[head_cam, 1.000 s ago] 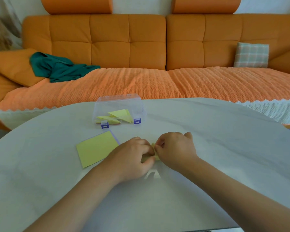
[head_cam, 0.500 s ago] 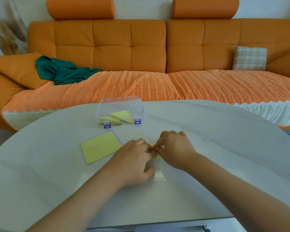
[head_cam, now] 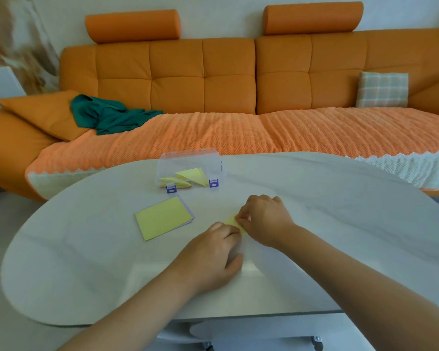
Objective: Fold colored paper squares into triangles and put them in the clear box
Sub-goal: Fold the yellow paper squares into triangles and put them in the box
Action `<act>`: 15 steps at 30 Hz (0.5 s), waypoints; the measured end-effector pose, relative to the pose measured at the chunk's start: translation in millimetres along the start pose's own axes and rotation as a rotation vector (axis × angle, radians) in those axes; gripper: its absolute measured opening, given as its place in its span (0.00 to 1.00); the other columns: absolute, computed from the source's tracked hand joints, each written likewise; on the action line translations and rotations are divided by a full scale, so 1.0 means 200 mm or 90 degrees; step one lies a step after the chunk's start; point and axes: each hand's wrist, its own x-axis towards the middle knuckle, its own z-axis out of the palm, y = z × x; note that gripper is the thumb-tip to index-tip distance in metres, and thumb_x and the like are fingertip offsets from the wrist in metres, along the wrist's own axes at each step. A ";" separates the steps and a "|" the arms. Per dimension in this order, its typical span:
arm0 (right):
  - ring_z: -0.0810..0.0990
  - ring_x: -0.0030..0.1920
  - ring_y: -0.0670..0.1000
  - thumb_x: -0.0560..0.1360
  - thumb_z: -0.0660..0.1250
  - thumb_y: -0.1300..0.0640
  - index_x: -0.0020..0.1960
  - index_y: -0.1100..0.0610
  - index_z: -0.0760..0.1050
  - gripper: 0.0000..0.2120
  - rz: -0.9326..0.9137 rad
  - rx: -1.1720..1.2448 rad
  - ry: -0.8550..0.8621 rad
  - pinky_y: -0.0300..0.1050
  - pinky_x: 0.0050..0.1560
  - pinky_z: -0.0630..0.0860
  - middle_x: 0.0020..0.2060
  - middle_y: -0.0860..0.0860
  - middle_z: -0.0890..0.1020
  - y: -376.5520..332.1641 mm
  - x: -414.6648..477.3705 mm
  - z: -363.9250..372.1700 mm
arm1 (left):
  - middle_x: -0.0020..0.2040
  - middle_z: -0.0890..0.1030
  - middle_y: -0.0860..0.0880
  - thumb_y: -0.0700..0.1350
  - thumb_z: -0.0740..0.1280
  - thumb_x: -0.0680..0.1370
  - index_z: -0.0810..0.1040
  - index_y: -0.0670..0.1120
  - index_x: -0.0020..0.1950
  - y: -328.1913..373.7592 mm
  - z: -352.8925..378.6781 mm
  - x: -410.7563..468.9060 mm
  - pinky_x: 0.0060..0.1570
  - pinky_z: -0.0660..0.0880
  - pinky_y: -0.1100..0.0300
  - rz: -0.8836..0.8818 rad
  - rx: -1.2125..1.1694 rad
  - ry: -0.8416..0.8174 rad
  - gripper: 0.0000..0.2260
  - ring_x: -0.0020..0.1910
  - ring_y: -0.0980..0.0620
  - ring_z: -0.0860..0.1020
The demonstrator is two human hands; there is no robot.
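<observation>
Head view: your right hand (head_cam: 264, 221) sits near the middle of the table (head_cam: 340, 224), fingers curled. Its thumb and forefinger are pressed together, pinching the far edge of a small yellow paper (head_cam: 232, 221) that lies flat on the tabletop. Your left hand (head_cam: 213, 257) lies knuckles up just on the near side of it. The fingers are bent, with their tips down against the paper's near edge, and the thumb is spread aside on the bare table. Whether those fingertips pinch the paper or only press it, you cannot tell, as the knuckles hide them. The stack of yellow squares (head_cam: 162, 217) lies to the left of your hands, well apart from them. Beyond it, by the table's far edge, the clear box (head_cam: 190, 160) stands with its lid up, folded yellow triangles (head_cam: 192, 176) inside.
</observation>
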 end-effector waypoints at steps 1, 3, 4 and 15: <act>0.75 0.53 0.51 0.81 0.59 0.47 0.56 0.44 0.82 0.13 -0.008 -0.010 0.005 0.48 0.54 0.68 0.53 0.45 0.79 0.00 -0.01 0.00 | 0.63 0.75 0.51 0.55 0.57 0.78 0.74 0.45 0.66 0.00 0.00 0.00 0.60 0.72 0.54 -0.003 -0.004 0.001 0.21 0.64 0.53 0.69; 0.74 0.52 0.52 0.82 0.57 0.47 0.56 0.44 0.82 0.15 -0.039 -0.061 0.017 0.49 0.54 0.69 0.54 0.46 0.79 0.01 -0.04 0.00 | 0.64 0.73 0.52 0.56 0.56 0.78 0.72 0.46 0.67 0.00 0.01 -0.01 0.62 0.71 0.55 -0.005 -0.009 0.000 0.22 0.64 0.53 0.68; 0.73 0.52 0.52 0.82 0.56 0.48 0.55 0.45 0.82 0.15 -0.067 -0.101 0.030 0.50 0.54 0.69 0.54 0.46 0.79 0.01 -0.06 0.00 | 0.65 0.72 0.53 0.57 0.55 0.78 0.71 0.47 0.68 0.00 0.01 -0.01 0.63 0.70 0.56 -0.003 -0.012 -0.001 0.23 0.64 0.53 0.67; 0.73 0.66 0.52 0.79 0.53 0.53 0.60 0.49 0.79 0.19 -0.191 -0.152 0.042 0.51 0.68 0.60 0.60 0.45 0.80 0.04 -0.30 0.01 | 0.65 0.71 0.55 0.58 0.59 0.79 0.70 0.51 0.72 0.00 0.02 -0.02 0.65 0.68 0.58 0.012 -0.029 0.007 0.23 0.66 0.55 0.65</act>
